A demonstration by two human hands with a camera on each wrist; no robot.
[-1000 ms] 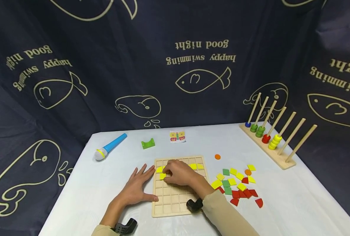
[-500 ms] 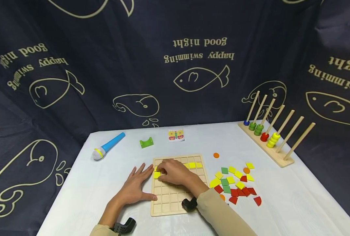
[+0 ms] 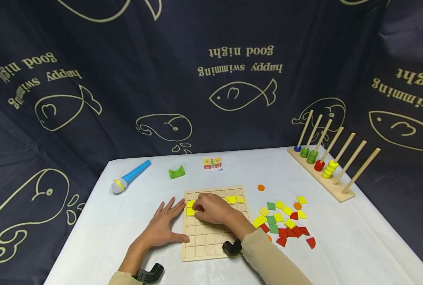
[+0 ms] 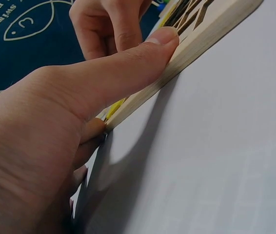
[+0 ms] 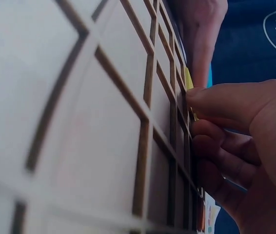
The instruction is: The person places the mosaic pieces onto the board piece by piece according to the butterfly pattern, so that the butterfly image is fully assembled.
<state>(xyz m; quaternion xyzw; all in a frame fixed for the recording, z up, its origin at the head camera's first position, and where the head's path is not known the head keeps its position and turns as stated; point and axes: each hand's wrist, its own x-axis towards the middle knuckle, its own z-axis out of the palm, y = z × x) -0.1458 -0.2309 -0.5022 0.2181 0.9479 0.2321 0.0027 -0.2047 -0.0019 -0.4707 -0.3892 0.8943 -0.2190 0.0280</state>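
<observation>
My left hand lies spread along the left side of the wooden grid board, thumb and fingertips touching its edge; the thumb presses that edge in the left wrist view. Over the upper left of the board is my right hand, fingers curled. Its thumb and forefinger close at a yellow tile seen edge-on in the right wrist view. In the head view, a yellow square tile lies in the left column, below a yellow corner tile. Other yellow tiles show in the upper row; the hand hides the row's middle.
Right of the board lie loose yellow, green, red and orange pieces. A peg stand with coloured rings stands at the right. Behind the board are a butterfly picture card, a green curved block and a toy microphone.
My right hand has moved the yellow square tile left into the left column, then drawn back slightly to the right. The left hand stays at the board's edge. The head view has shifted a little.
</observation>
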